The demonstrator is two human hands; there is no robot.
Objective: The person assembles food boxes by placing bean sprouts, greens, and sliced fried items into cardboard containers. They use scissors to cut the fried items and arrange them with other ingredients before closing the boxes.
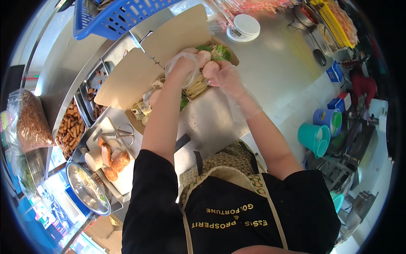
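Two brown cardboard food boxes stand side by side with lids raised. In the farther box (pixel 231 60) are green leaves (pixel 224 52), pale shredded strips and noodles (pixel 196 88). My right hand (pixel 226 76), in a loose clear plastic glove, pinches a round pink meat slice (pixel 210 70) at its edge above this box. Gloved the same way, my left hand (pixel 182 67) is closed beside other pink slices (pixel 204 57); its fingertips are partly hidden. The nearer box (pixel 134 120) holds similar food, partly covered by my left forearm.
A white kitchen scale (pixel 244 28) sits beyond the boxes on the steel counter. Left are scissors (pixel 120 134), browned meat pieces (pixel 120 161), a tray of small brown rolls (pixel 72 131) and a steel bowl (pixel 89 188). A blue basket (pixel 114 21) overhangs the far left.
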